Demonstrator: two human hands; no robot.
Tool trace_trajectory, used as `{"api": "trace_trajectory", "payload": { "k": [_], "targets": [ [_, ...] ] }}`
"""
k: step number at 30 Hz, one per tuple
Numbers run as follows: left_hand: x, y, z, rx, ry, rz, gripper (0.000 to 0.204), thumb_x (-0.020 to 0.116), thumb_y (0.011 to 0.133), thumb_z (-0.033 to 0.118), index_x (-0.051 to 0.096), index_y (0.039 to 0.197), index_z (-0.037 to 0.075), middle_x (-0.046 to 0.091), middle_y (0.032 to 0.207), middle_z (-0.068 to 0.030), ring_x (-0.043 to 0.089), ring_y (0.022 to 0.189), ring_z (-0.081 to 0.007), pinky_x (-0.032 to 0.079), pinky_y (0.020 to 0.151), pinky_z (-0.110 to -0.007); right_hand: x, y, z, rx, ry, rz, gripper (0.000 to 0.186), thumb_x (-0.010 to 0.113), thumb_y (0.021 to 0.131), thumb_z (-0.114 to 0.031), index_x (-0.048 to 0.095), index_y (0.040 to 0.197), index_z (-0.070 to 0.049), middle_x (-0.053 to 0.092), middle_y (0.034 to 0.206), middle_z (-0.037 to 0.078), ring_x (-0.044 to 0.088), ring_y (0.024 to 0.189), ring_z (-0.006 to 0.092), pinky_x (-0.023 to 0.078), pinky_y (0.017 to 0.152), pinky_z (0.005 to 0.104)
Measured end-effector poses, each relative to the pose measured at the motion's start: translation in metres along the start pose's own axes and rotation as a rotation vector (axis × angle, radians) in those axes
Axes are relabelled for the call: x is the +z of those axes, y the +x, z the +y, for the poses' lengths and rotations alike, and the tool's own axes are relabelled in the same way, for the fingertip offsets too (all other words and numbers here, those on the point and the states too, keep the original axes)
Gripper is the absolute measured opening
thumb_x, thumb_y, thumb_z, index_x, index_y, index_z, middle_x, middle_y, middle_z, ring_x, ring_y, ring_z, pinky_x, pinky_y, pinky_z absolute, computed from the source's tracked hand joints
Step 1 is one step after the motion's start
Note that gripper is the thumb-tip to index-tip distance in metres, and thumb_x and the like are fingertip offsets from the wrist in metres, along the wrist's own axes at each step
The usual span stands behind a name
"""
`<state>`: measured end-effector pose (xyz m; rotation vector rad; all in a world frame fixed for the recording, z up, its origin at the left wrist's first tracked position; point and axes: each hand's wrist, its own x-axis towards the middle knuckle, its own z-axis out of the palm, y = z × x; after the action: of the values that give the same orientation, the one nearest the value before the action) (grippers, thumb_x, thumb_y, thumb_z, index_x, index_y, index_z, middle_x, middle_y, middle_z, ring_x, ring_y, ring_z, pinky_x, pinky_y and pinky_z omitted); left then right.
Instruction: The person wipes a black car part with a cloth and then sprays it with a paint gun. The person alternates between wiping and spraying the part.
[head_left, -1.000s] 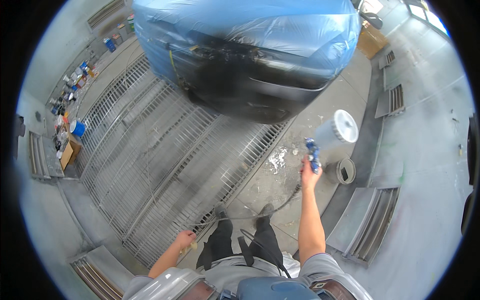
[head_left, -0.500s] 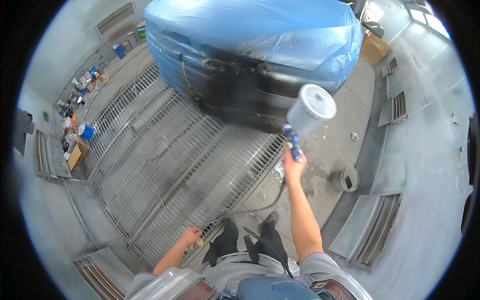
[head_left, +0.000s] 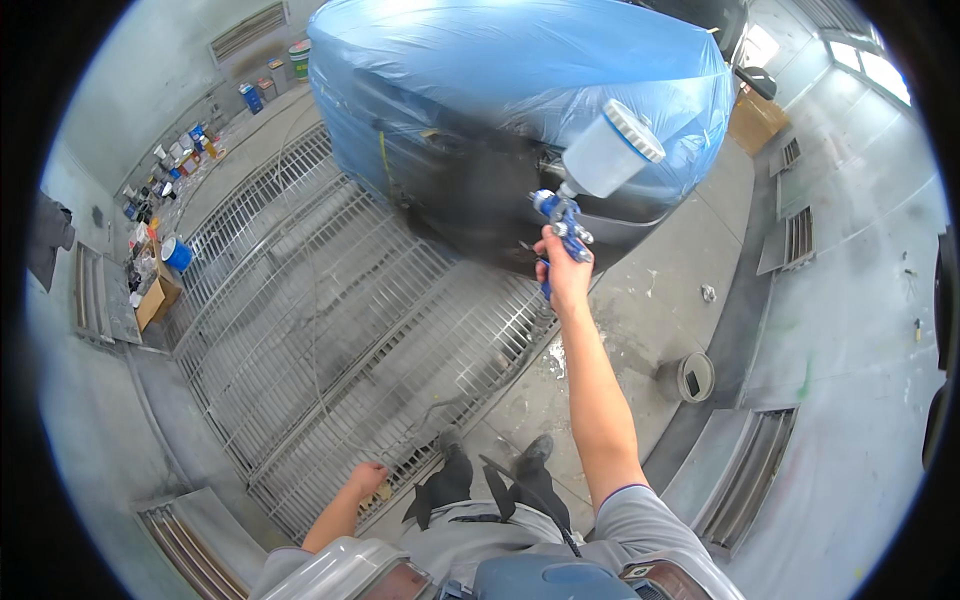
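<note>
My right hand (head_left: 568,270) is wrapped round the grip of a blue and silver spray gun (head_left: 562,222), held out at arm's length. A large translucent paint cup (head_left: 608,150) with a pale lid sits tilted on top of the gun. The gun is in front of the dark bumper (head_left: 480,190) of a vehicle masked in blue plastic sheeting (head_left: 450,50); it looks apart from the surface. Low by my left side, my left hand (head_left: 370,478) has its fingers curled closed. A small yellowish thing shows just beneath it; whether the hand holds it is unclear.
Metal floor grating (head_left: 330,310) spans the left and middle. A grey bucket (head_left: 688,378) stands on the right. Cans and bottles (head_left: 180,160) line the left wall, with a blue pail (head_left: 176,254) and an open cardboard box (head_left: 158,298) nearer. A hose (head_left: 440,405) lies near my feet.
My right hand has swung the spray gun left and slightly up along the bumper, and the cup now leans right. My left hand has shifted slightly left and down.
</note>
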<state>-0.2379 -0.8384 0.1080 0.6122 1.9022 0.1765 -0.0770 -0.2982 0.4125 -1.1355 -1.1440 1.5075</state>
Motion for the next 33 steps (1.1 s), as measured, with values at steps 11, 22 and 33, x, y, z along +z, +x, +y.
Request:
{"api": "trace_trajectory", "payload": {
  "k": [11,22,33],
  "targets": [
    [-0.003,0.053,0.031,0.126,0.064,-0.022,0.037,0.069,0.091,0.036,0.078,0.114,0.008,0.078,0.103,-0.0154,0.074,0.098,-0.0329,0.058,0.087,-0.042,-0.237,-0.008,0.028,-0.256,-0.604,0.682,0.029,0.079,0.093,-0.023,0.072,0.088,0.004,0.065,0.068,0.001,0.054,0.064,0.0091,0.047,0.059,0.0326],
    [0.002,0.051,0.067,0.183,0.135,0.021,0.033,0.07,0.091,0.033,0.079,0.11,0.008,0.078,0.097,-0.0146,0.075,0.091,-0.0302,0.058,0.084,-0.04,-0.119,-0.064,0.017,0.024,-0.456,-0.102,0.034,0.083,0.092,-0.027,0.077,0.117,-0.006,0.076,0.091,0.004,0.063,0.084,0.0089,0.055,0.08,0.0313],
    [0.082,-0.001,0.136,0.159,-0.006,0.091,0.037,0.07,0.091,0.033,0.078,0.113,0.005,0.078,0.101,-0.0175,0.075,0.097,-0.0328,0.057,0.087,-0.041,-0.223,-0.02,0.017,0.064,-0.484,-0.191,0.027,0.082,0.091,-0.026,0.075,0.103,-0.003,0.07,0.078,0.001,0.061,0.072,0.0081,0.052,0.067,0.0311]
  ]
}}
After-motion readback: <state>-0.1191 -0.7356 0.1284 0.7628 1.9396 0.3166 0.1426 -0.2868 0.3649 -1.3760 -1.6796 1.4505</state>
